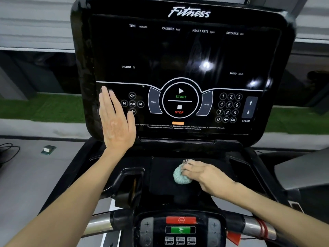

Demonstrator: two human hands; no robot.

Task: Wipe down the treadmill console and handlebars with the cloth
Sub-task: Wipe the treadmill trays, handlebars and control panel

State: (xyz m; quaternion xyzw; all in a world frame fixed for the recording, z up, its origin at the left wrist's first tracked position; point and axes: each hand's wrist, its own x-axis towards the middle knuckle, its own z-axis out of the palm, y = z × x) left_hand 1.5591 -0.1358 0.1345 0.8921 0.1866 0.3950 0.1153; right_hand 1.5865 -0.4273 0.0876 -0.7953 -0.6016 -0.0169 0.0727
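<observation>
While my left hand lay flat, fingers spread, on the console's left edge, my right hand clamped the soft, light cloth, bunched easily.

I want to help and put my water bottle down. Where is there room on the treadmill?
The recessed side pocket right of the right hand looks bare. The middle tray is crowded by that hand and the cloth. The left hand covers the console's left edge.
</observation>
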